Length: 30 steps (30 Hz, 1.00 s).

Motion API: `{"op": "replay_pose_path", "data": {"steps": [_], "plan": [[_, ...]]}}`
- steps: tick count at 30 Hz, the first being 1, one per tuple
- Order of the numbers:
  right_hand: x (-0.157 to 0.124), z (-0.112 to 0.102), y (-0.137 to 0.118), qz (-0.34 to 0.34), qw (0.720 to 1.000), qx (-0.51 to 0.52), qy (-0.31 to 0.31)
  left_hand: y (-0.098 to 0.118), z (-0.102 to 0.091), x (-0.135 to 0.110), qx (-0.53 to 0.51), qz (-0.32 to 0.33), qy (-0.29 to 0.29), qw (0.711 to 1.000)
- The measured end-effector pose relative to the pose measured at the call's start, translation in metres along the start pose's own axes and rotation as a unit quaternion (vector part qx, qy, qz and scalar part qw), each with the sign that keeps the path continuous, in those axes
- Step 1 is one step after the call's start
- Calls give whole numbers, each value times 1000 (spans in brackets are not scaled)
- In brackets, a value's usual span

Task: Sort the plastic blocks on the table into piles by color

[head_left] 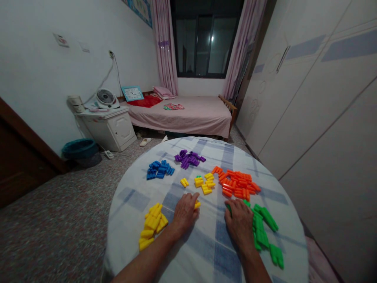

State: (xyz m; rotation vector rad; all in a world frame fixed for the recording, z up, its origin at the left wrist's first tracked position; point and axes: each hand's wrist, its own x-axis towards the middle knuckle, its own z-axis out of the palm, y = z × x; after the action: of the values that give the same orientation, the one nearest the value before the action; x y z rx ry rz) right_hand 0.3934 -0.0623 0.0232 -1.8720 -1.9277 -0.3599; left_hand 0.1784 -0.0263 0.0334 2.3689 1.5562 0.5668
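On the checked tablecloth [207, 243], block piles [240, 182] are spaced apart, seemingly against colour mixing; yellow block [197, 204] is finger-gripped by left hand [185, 213], green block [229, 208] by right hand [240, 221]

Our left hand [185, 212] curls inward; our right hand [240, 221], apart from it, bends palm-down, bare forearms [156, 249] stretching behind both.

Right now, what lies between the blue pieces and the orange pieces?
In the head view, scattered yellow pieces and a bit of green lie between the blue pieces and orange pieces; purple pieces sit farther back.
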Motion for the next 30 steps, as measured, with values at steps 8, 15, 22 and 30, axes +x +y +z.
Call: {"op": "replay_pose_path", "data": {"steps": [8,15,22,30], "plan": [[0,-3,-4,16,1000,4,-7,-17,-29,27,8,-49,60,997],[0,-3,-6,23,1000,1,-3,-33,-49,73,101,-125,-89,983],[0,-4,-7,17,1000,3,2,-34,-43,81,117,-106,-130,979],[-1,-4,-6,10,1000,2,9,-40,-68,66,108,-81,-59,989]]}}
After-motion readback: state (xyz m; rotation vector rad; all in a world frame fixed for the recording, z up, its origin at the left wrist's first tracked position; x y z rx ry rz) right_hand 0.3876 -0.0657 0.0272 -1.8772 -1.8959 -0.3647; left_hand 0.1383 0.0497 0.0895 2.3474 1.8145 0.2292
